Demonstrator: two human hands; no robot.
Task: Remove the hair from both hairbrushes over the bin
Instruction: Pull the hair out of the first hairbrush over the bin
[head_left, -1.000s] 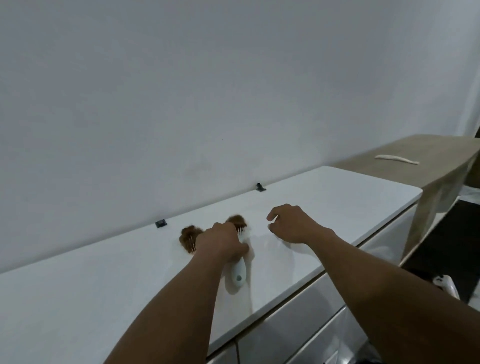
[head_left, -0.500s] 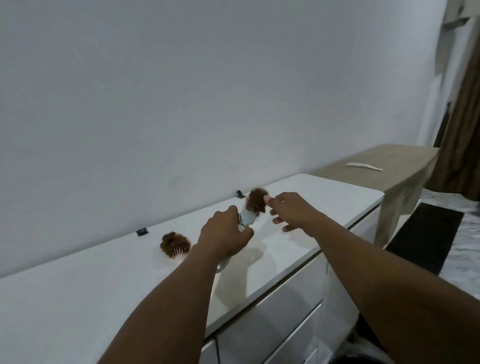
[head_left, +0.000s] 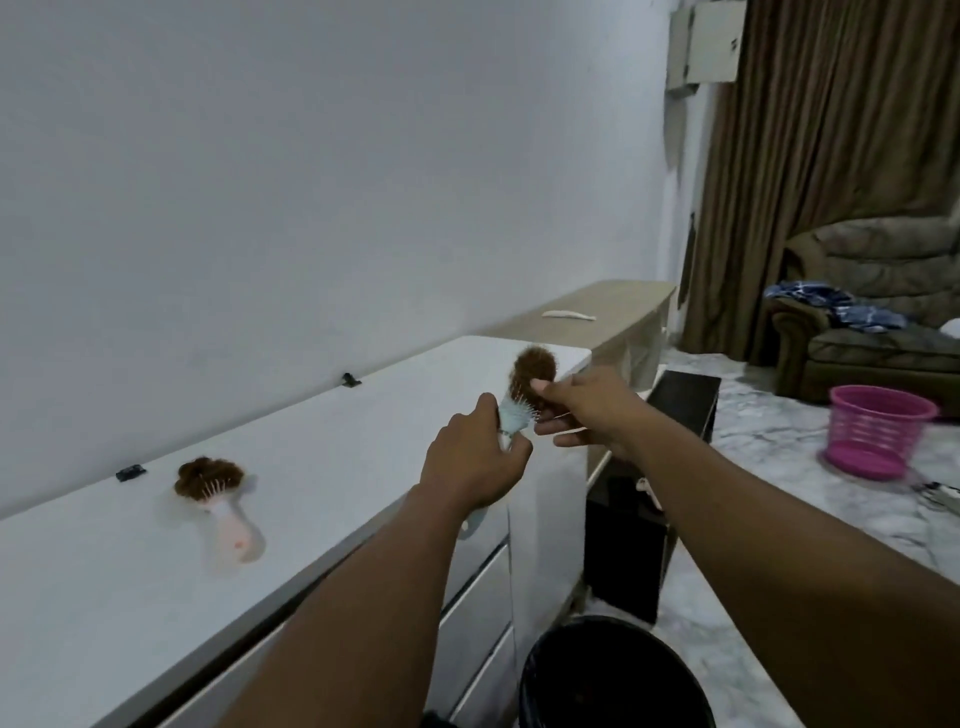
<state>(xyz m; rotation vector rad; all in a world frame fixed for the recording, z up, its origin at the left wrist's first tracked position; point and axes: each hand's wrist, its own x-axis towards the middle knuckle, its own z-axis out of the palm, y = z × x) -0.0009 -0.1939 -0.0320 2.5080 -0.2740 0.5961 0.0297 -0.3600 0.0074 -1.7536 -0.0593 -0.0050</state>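
My left hand (head_left: 474, 457) grips the handle of a pale blue hairbrush (head_left: 514, 413), held up in the air past the counter's right end. A clump of brown hair (head_left: 535, 370) covers its bristles. My right hand (head_left: 589, 410) touches that clump with thumb and fingertips. A second, pink-handled hairbrush (head_left: 228, 506), also matted with brown hair (head_left: 208, 475), lies on the white counter (head_left: 104, 571) to the left. A black bin (head_left: 613, 675) stands on the floor below my arms, beside the drawers.
A black box (head_left: 639, 519) stands against the counter's right end. Beyond it is a wooden shelf (head_left: 608, 306) with a white object on it. A pink basket (head_left: 878, 431), a sofa (head_left: 872, 322) and brown curtains lie to the right. Two small black clips sit by the wall.
My left hand lifted the blue hairbrush off the counter and carried it right. My right hand closed in on its hair. The view swung right, showing the bin and room.
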